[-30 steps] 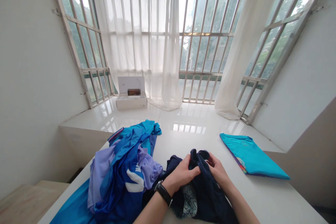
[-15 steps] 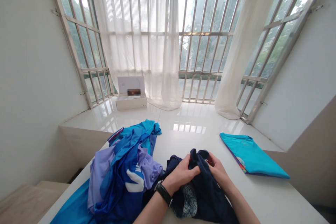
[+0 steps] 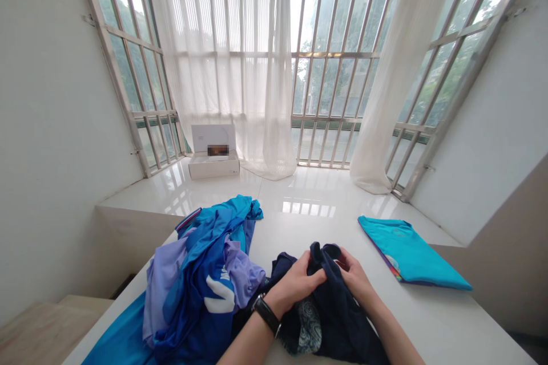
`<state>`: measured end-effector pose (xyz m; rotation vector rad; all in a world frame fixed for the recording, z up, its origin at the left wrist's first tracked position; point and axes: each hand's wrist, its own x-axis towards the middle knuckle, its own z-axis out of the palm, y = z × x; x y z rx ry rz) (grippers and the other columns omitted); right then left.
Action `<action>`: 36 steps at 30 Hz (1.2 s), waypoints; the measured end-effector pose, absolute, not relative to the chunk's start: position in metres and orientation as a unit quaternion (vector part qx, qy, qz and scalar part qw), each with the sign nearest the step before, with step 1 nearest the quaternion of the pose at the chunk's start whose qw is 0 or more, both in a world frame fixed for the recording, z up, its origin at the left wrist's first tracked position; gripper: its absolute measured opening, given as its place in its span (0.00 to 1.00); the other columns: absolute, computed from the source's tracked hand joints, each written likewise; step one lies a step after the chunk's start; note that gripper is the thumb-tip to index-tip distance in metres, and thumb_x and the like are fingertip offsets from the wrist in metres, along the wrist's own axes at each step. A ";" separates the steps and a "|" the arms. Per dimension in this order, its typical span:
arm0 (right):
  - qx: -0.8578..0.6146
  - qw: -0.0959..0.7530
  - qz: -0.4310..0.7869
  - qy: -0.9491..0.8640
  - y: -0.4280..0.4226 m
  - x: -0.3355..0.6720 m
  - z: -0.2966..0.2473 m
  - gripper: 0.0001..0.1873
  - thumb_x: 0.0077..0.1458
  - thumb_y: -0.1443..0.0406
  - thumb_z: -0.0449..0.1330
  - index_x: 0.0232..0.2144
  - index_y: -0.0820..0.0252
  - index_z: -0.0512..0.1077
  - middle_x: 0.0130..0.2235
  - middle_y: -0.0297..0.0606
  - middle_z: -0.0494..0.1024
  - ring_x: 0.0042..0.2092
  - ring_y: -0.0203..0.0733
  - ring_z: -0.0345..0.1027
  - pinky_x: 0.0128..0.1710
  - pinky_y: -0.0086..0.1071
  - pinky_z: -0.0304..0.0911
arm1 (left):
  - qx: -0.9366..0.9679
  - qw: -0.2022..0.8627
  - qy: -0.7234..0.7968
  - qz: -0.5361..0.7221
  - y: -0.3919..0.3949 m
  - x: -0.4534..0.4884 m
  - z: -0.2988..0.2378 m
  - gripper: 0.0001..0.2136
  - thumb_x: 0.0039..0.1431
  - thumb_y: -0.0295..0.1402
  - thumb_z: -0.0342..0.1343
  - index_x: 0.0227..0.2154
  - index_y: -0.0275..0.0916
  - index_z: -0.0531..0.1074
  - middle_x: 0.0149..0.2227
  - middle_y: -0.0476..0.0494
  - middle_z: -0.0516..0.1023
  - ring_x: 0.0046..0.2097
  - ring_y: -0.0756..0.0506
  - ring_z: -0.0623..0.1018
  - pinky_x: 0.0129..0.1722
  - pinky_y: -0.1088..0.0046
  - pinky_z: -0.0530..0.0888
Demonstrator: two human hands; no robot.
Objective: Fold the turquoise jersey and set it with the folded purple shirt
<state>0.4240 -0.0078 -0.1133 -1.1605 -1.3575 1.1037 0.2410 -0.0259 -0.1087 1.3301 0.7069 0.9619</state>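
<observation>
A dark navy garment [image 3: 338, 325] with a patterned paisley lining [image 3: 310, 326] lies bunched on the white table [image 3: 432, 319] in front of me. My left hand [image 3: 297, 282] and my right hand [image 3: 353, 276] both pinch its raised fold from either side. A black watch [image 3: 266, 313] circles my left wrist. Just left of that wrist sits a loose heap of blue and lilac clothes [image 3: 197, 279]. A folded turquoise T-shirt [image 3: 409, 254] lies flat to the right, apart from my right hand.
At the back, a white open box [image 3: 214, 165] stands on a glossy white ledge [image 3: 299, 194]. Sheer white curtains [image 3: 240, 68] hang over barred windows behind it. Walls close in on both sides, and the table's edge drops off at the left.
</observation>
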 end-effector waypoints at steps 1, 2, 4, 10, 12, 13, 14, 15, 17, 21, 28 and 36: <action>-0.481 0.498 0.453 -0.562 -0.008 0.424 -0.113 0.29 0.36 0.43 0.72 0.35 0.56 0.77 0.39 0.44 0.83 0.41 0.55 0.77 0.45 0.46 0.71 | 0.579 0.627 0.309 0.419 -0.026 0.241 -0.109 0.21 0.57 0.43 0.65 0.51 0.42 0.71 0.51 0.42 0.77 0.56 0.36 0.73 0.57 0.58 0.69; -0.482 0.498 0.451 -0.563 -0.007 0.424 -0.114 0.29 0.36 0.43 0.72 0.35 0.56 0.77 0.39 0.44 0.83 0.41 0.55 0.76 0.45 0.46 0.71 | 0.579 0.627 0.308 0.419 -0.026 0.241 -0.108 0.21 0.58 0.44 0.64 0.51 0.42 0.71 0.51 0.42 0.77 0.56 0.36 0.73 0.57 0.58 0.69; -0.481 0.500 0.448 -0.563 -0.007 0.425 -0.115 0.28 0.36 0.45 0.72 0.35 0.56 0.77 0.39 0.44 0.83 0.41 0.55 0.76 0.44 0.45 0.71 | 0.579 0.628 0.308 0.420 -0.026 0.241 -0.108 0.21 0.58 0.44 0.64 0.51 0.42 0.71 0.51 0.42 0.77 0.57 0.36 0.73 0.58 0.58 0.69; -0.474 0.506 0.462 -0.553 -0.007 0.425 -0.116 0.26 0.36 0.49 0.74 0.35 0.56 0.76 0.39 0.43 0.83 0.40 0.54 0.76 0.43 0.44 0.70 | 0.579 0.626 0.311 0.419 -0.026 0.241 -0.108 0.21 0.58 0.44 0.64 0.51 0.42 0.71 0.51 0.43 0.77 0.57 0.36 0.73 0.58 0.58 0.68; -0.473 0.506 0.468 -0.549 -0.007 0.425 -0.115 0.25 0.36 0.50 0.74 0.34 0.56 0.76 0.39 0.42 0.83 0.40 0.54 0.76 0.43 0.44 0.70 | 0.578 0.627 0.310 0.419 -0.026 0.241 -0.108 0.21 0.58 0.44 0.64 0.51 0.42 0.71 0.51 0.43 0.77 0.56 0.37 0.73 0.57 0.59 0.69; -0.471 0.506 0.472 -0.547 -0.008 0.425 -0.115 0.25 0.36 0.50 0.74 0.34 0.56 0.76 0.39 0.42 0.83 0.40 0.54 0.76 0.43 0.44 0.71 | 0.578 0.628 0.310 0.419 -0.026 0.241 -0.107 0.21 0.59 0.45 0.63 0.51 0.42 0.71 0.51 0.43 0.77 0.56 0.37 0.73 0.57 0.59 0.69; -0.469 0.506 0.474 -0.547 -0.008 0.425 -0.114 0.25 0.36 0.51 0.74 0.35 0.56 0.76 0.39 0.42 0.83 0.40 0.54 0.76 0.43 0.44 0.71 | 0.577 0.629 0.310 0.420 -0.026 0.241 -0.107 0.21 0.59 0.45 0.63 0.51 0.42 0.71 0.51 0.43 0.77 0.56 0.37 0.73 0.57 0.58 0.69; -0.467 0.505 0.476 -0.547 -0.008 0.425 -0.114 0.24 0.36 0.51 0.74 0.35 0.56 0.76 0.39 0.42 0.83 0.40 0.53 0.76 0.43 0.44 0.71 | 0.577 0.629 0.310 0.419 -0.026 0.241 -0.107 0.21 0.59 0.45 0.63 0.51 0.42 0.71 0.51 0.42 0.77 0.56 0.37 0.74 0.57 0.58 0.69; -0.468 0.505 0.475 -0.548 -0.008 0.425 -0.114 0.24 0.37 0.51 0.74 0.35 0.56 0.76 0.39 0.42 0.83 0.39 0.53 0.76 0.43 0.44 0.71 | 0.576 0.630 0.310 0.419 -0.026 0.241 -0.106 0.21 0.59 0.46 0.62 0.51 0.42 0.71 0.51 0.42 0.77 0.56 0.37 0.74 0.57 0.59 0.69; -0.474 0.507 0.465 -0.550 -0.007 0.425 -0.114 0.25 0.35 0.51 0.74 0.34 0.56 0.76 0.40 0.43 0.83 0.40 0.54 0.76 0.43 0.45 0.71 | 0.573 0.632 0.313 0.416 -0.027 0.241 -0.104 0.21 0.59 0.46 0.62 0.52 0.41 0.70 0.51 0.41 0.77 0.56 0.36 0.73 0.57 0.59 0.69; -0.452 0.502 0.495 -0.546 -0.007 0.426 -0.119 0.25 0.37 0.53 0.74 0.37 0.56 0.76 0.42 0.43 0.83 0.44 0.56 0.77 0.45 0.46 0.72 | 0.575 0.631 0.309 0.419 -0.026 0.241 -0.107 0.22 0.60 0.47 0.61 0.52 0.40 0.70 0.52 0.40 0.76 0.57 0.36 0.73 0.58 0.58 0.69; -0.433 0.508 0.496 -0.555 -0.008 0.424 -0.119 0.24 0.38 0.55 0.75 0.37 0.56 0.75 0.40 0.43 0.83 0.45 0.56 0.76 0.45 0.45 0.72 | 0.559 0.645 0.308 0.421 -0.023 0.243 -0.115 0.25 0.59 0.50 0.60 0.53 0.41 0.70 0.52 0.39 0.76 0.57 0.36 0.73 0.59 0.56 0.67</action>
